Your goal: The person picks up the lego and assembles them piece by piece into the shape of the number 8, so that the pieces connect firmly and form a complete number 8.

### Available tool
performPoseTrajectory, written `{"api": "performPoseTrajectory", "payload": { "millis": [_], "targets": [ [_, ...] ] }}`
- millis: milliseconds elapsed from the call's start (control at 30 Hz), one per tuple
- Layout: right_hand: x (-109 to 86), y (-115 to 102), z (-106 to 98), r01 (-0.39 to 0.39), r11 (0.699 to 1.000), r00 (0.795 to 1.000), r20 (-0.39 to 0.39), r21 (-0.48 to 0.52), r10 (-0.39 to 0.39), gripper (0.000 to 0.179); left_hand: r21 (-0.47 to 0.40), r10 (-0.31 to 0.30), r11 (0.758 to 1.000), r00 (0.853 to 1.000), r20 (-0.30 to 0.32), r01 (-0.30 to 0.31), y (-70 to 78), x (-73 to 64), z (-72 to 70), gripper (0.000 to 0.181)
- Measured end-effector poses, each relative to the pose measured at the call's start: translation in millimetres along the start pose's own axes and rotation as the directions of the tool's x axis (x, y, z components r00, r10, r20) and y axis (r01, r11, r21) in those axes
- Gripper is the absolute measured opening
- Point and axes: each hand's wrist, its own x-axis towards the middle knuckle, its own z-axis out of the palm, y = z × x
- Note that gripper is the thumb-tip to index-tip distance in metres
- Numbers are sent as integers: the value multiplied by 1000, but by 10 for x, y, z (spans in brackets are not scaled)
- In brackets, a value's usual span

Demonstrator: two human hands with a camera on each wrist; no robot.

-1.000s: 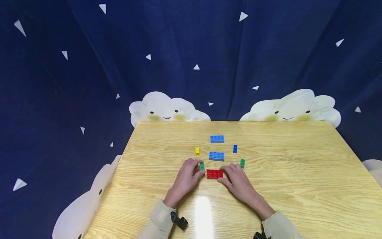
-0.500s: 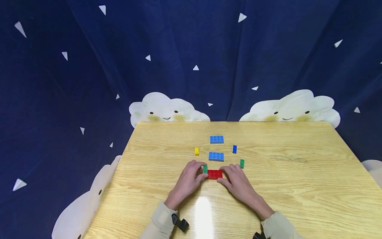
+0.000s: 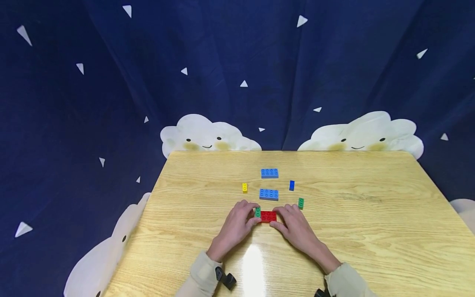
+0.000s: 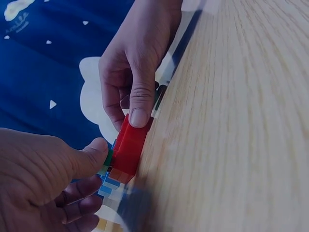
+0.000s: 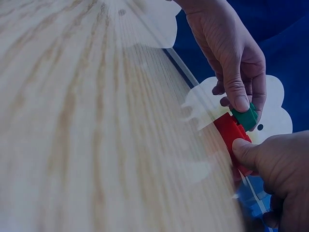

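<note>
My left hand (image 3: pixel 236 220) pinches a small green brick (image 3: pixel 257 212) between thumb and fingers, right at the left end of a red brick (image 3: pixel 269 216). In the right wrist view the green brick (image 5: pixel 245 116) sits over the studs at that end of the red brick (image 5: pixel 231 133), slightly tilted. My right hand (image 3: pixel 297 228) grips the red brick's right end, with the thumb along its near side. The left wrist view shows the red brick (image 4: pixel 129 149) low on the table, the green brick (image 4: pixel 106 161) partly hidden by the left thumb.
Behind the hands lie two light-blue bricks (image 3: pixel 269 194), a small yellow brick (image 3: pixel 245 188) and a small dark-blue brick (image 3: pixel 292 185). Another green brick (image 3: pixel 301 203) lies just beyond the right hand. The wooden table (image 3: pixel 371 231) ends at a dark-blue curtain (image 3: pixel 222 49) with clouds.
My left hand has moved right with the green brick, from beside the red brick to over its left end. The right hand has stayed at the red brick.
</note>
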Motion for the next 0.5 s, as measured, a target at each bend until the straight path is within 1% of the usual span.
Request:
{"api": "performPoseTrajectory", "payload": {
  "millis": [167,400,500],
  "targets": [
    [4,-6,-5,2,1000,1000,-5,4,-2,39,22,0,1000,1000,9,0,15,4,-2,37],
    [-4,-16,-9,-7,1000,1000,-6,11,7,39,51,18,999,1000,-6,-17,39,0,-3,35],
    [-4,-16,-5,-6,1000,1000,-8,9,6,39,61,4,998,1000,1,-4,54,2,-4,34]
  ]
}}
